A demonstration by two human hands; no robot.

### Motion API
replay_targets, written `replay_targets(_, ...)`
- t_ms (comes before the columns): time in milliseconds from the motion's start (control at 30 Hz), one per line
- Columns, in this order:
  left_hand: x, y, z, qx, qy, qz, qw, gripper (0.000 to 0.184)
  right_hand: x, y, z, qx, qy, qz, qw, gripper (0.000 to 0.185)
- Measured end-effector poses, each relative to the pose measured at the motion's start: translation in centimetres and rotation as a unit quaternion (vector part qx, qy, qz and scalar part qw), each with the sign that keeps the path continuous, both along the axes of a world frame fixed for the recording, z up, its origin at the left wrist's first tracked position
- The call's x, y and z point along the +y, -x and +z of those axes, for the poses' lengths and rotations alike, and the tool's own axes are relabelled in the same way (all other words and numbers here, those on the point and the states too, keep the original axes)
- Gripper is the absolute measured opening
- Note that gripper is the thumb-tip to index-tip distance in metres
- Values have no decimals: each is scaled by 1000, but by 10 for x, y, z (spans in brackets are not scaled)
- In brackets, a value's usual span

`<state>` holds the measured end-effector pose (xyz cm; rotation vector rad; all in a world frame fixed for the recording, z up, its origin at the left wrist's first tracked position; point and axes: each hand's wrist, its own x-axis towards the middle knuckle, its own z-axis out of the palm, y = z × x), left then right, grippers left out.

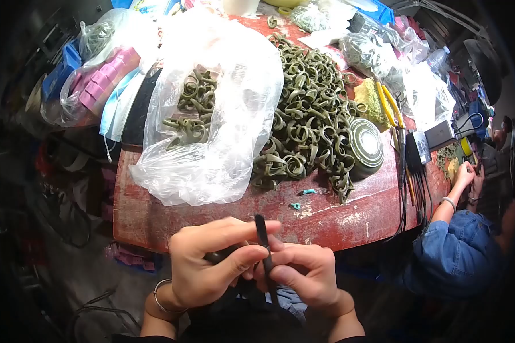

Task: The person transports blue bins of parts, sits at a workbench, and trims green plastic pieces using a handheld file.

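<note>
In front of the table edge, my left hand (pixel 209 260) and my right hand (pixel 306 271) are close together, both with fingers closed. Between them stands a thin black strip (pixel 261 231), nearly upright, pinched by the fingers of both. Its exact kind is unclear. Something dark also shows inside my left palm, mostly hidden by the fingers. Beyond my hands lies a large heap of olive-green curled rings (pixel 309 108). Left of the heap, a clear plastic bag (pixel 240 143) has several of the same rings (pixel 197 94) on it.
On the red worn table (pixel 212 220) are a round green-rimmed disc (pixel 367 146), yellow-handled pliers (pixel 390 106), small teal scraps (pixel 295 206) and black cables (pixel 418 194). Pink pieces (pixel 109 80) and a blue mask (pixel 117 106) lie left. A co-worker in a denim sleeve (pixel 458 246) sits right.
</note>
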<state>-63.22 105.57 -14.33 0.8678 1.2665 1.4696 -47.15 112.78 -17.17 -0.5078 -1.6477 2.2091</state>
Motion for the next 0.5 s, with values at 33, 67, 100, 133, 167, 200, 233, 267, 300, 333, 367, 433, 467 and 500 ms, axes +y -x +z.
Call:
replay_targets(33, 0, 2, -3, -40, 14, -32, 999, 21, 0, 0, 0, 14, 119, 13, 993, 14)
replay_targets(67, -1, 3, -4, -116, 55, -47, 991, 20, -1, 1, -1, 27, 237, 25, 971, 15)
replay_targets(100, -1, 5, -8, -123, 30, -51, 991, 19, -2, 2, -1, 41, 351, 37, 935, 16)
replay_targets(133, -2, 6, -13, -131, 6, -55, 990, 18, -3, 3, -2, 27, 279, 16, 960, 16)
replay_targets(167, -2, 6, -16, -139, -18, -58, 988, 17, -5, 5, -2, 13, 207, -5, 978, 16)
replay_targets(200, -3, 4, -14, -108, -15, -17, 994, 13, -8, 7, -3, -1, 133, -24, 991, 16)
replay_targets(233, -6, 4, -11, -63, -8, -7, 998, 12, -10, 8, -4, -16, 59, -44, 997, 16)
replay_targets(267, -7, 5, -7, -16, -1, 3, 1000, 11, -9, 12, -4, 47, 36, -119, 991, 14)
replay_targets(300, -8, 6, -3, 30, 3, 12, 999, 10, -5, 9, -11, 104, 67, -140, 982, 11)
replay_targets(333, -12, 8, 1, 84, 10, -5, 996, 9, -4, 8, -13, 162, 121, -153, 967, 11)
replay_targets(367, -13, 6, 5, 102, 19, -30, 994, 9, -4, 8, -13, 218, 175, -165, 946, 10)
replay_targets(433, -16, -1, 1, 139, -9, -51, 989, 12, -7, 10, -8, 229, 196, -165, 939, 11)
replay_targets(467, -13, -4, 4, 154, -20, -50, 987, 11, -8, 12, -7, 233, 210, -167, 935, 10)
replay_targets(500, -13, -6, 3, 162, -26, -54, 985, 10, -10, 13, -6, 237, 225, -168, 930, 10)
